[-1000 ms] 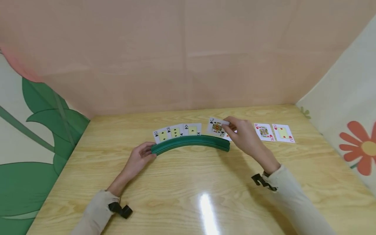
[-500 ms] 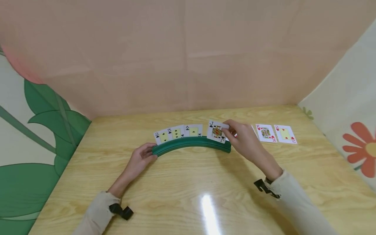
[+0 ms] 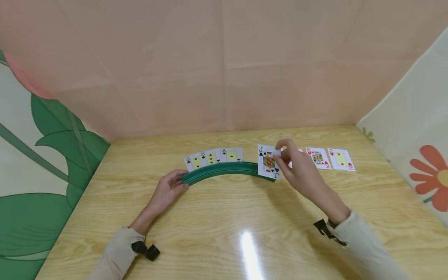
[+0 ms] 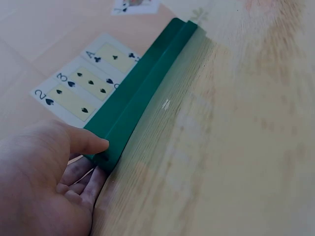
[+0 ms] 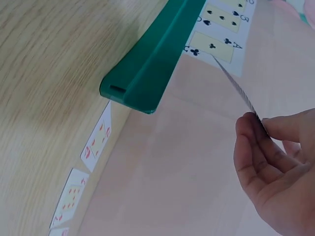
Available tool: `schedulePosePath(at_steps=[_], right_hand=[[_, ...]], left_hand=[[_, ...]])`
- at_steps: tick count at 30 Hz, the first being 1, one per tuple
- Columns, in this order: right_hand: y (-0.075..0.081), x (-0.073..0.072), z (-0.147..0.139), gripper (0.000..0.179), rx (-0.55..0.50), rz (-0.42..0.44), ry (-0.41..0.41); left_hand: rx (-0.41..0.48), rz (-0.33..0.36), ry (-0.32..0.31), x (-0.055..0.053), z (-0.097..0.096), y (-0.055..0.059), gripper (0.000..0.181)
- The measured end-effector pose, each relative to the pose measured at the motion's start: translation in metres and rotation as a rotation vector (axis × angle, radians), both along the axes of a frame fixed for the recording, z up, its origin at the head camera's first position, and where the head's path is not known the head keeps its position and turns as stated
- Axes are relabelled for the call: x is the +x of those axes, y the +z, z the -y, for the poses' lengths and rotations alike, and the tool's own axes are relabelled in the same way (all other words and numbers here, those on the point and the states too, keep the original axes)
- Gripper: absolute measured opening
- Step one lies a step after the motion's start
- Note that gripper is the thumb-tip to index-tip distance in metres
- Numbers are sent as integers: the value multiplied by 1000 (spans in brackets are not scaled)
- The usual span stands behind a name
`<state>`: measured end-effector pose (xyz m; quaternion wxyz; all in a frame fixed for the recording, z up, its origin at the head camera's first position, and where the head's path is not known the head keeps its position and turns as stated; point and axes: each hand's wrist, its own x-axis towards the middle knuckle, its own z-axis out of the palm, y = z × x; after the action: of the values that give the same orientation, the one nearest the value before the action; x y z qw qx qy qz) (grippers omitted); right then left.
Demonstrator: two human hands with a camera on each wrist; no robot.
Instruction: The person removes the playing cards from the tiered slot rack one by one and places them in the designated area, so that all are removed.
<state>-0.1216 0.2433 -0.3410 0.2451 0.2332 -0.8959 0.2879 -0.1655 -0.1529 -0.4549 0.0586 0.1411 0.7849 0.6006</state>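
Note:
My left hand (image 3: 169, 186) grips the left end of a curved green card holder (image 3: 224, 168), thumb in front and fingers around the end. Three cards stand side by side in it: the two of spades (image 4: 64, 105), the three of spades (image 4: 88, 81) and the ace of clubs (image 4: 115, 55). Between thumb and fingers my right hand (image 3: 297, 167) pinches the jack of spades (image 3: 268, 161) by its right edge. That card is upright, face toward me, overlapping the holder's right end in the head view. Seen from the right wrist, it shows nearly edge-on, apart from the holder.
Behind and right of the holder, red cards lie in a row on the wooden table (image 3: 210, 225). The king of hearts (image 3: 318, 158) and two of hearts (image 3: 341, 159) are at its right end; my right hand partly hides others. A pink backdrop (image 3: 224, 77) rises behind the table.
The jack of spades first came down toward the holder's right part, then moved right and nearer to me, turning more upright. My left hand has kept its hold on the holder.

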Motion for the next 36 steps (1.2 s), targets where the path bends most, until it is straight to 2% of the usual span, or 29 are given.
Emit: schedulePosePath(at_steps=[5, 21, 29, 36], right_hand=[[1, 6, -6, 17, 37, -33, 3], [13, 16, -27, 22, 57, -51, -24], [13, 16, -35, 20, 35, -27, -20], [8, 14, -45, 20, 48, 6, -39]], left_hand=[[-5, -6, -1, 1, 0, 0, 38], [-9, 1, 0, 2, -4, 4, 39], [-10, -9, -9, 3, -5, 8, 39], [-4, -4, -15, 2, -6, 5, 39]])
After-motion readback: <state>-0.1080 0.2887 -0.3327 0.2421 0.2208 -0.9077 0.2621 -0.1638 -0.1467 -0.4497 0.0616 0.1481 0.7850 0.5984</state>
